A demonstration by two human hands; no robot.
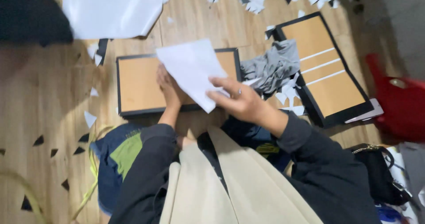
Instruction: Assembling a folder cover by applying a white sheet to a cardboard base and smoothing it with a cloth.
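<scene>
A black-edged frame with a brown backing board lies on the wooden floor in front of me. My left hand rests flat on its board, fingers together, partly hidden under a white sheet of paper. My right hand grips that sheet by its lower right edge and holds it tilted above the frame. A ring shows on one finger of the right hand.
A second, larger frame with white strips lies to the right, a grey cloth between the two frames. A big white sheet lies at the back left. Paper scraps litter the floor. A red object and a black bag sit at right.
</scene>
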